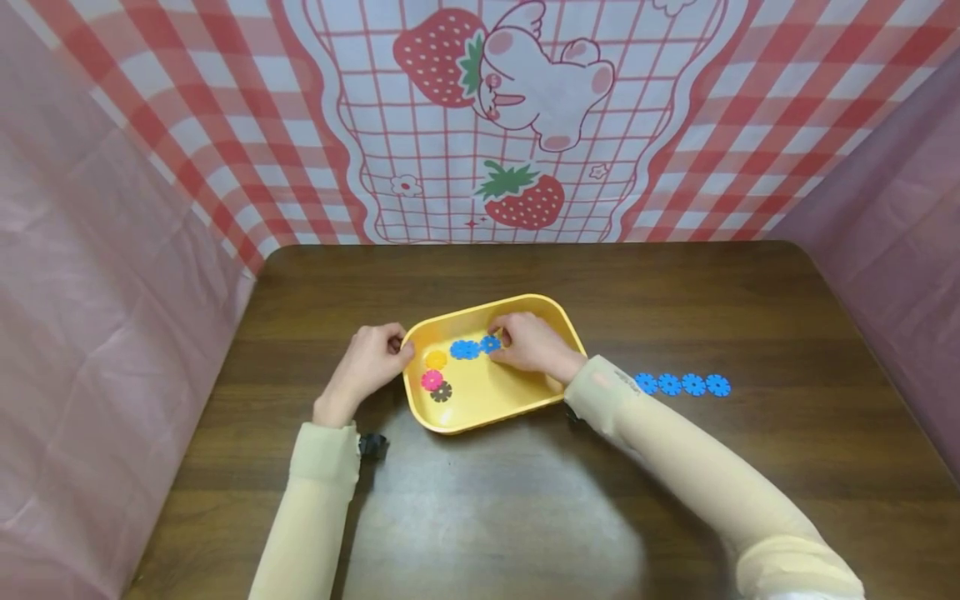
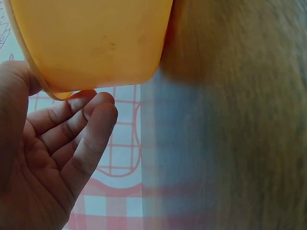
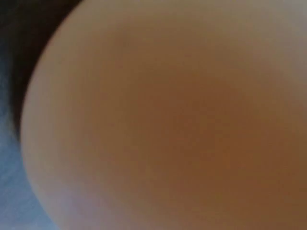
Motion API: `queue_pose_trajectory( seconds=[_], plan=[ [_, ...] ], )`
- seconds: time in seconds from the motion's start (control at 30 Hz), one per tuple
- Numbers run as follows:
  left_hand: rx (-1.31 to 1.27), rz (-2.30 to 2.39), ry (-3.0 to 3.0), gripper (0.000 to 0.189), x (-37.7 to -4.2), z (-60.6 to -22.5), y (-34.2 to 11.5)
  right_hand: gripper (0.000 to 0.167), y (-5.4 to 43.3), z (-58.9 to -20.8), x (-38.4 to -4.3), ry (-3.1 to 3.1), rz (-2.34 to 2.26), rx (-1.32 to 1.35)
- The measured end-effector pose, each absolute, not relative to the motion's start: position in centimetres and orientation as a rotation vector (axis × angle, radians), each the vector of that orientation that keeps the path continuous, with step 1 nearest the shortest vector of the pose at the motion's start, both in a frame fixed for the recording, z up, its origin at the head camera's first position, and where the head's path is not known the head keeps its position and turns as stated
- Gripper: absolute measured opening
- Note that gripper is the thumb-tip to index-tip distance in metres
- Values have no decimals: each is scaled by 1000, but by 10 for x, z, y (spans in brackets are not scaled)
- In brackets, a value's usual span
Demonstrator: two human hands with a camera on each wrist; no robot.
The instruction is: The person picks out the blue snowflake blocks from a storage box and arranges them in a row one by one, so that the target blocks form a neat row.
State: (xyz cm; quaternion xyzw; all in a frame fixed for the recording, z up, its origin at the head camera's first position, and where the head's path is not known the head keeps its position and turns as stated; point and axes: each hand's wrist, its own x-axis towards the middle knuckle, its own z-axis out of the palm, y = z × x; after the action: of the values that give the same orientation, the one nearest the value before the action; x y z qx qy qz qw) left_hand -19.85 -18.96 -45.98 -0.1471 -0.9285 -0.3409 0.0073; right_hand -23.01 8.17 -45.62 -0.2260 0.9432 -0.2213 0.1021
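Nearest, two pale sleeves [image 1: 303, 517] reach in over the brown table [image 1: 787, 467], with a small black object [image 1: 372, 447] at the left wrist. To the right, beside the right forearm, a row of four blue notched discs [image 1: 693, 384] lies on the table, the leftmost partly covered by the sleeve. The yellow tray [image 1: 487, 392] sits slantwise near the middle of the table. Inside it, toward the left end, a dark brown disc [image 1: 442, 392] lies closest, touching a pink disc [image 1: 431, 380], with a yellow disc [image 1: 436, 359] just beyond. The left hand [image 1: 366, 364] grips the tray's left rim, thumb on one side and fingers on the other. Farther in, overlapping blue discs [image 1: 465, 350] lie next to a single blue disc [image 1: 490, 344]. The right hand [image 1: 534, 343] is curled at that single disc, thumb and finger either side; whether its grip actually pinches it I cannot tell, as the right wrist view is blurred. Behind the table hangs a red-and-white checked cloth [image 1: 255, 108] with strawberries [image 1: 522, 201].
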Motion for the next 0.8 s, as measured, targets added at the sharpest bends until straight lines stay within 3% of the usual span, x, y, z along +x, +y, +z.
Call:
queue_pose_trajectory(
  seconds=[0.33,0.8],
  plan=[
    [-457,-1082,-2905,11,-199,-460,-189,36,79,-457,-231,2789,-610,-644],
    [-440,-1101,-2929,11,-198,-459,-189,24,79,-461,-233,2814,-603,-625]
  ],
)
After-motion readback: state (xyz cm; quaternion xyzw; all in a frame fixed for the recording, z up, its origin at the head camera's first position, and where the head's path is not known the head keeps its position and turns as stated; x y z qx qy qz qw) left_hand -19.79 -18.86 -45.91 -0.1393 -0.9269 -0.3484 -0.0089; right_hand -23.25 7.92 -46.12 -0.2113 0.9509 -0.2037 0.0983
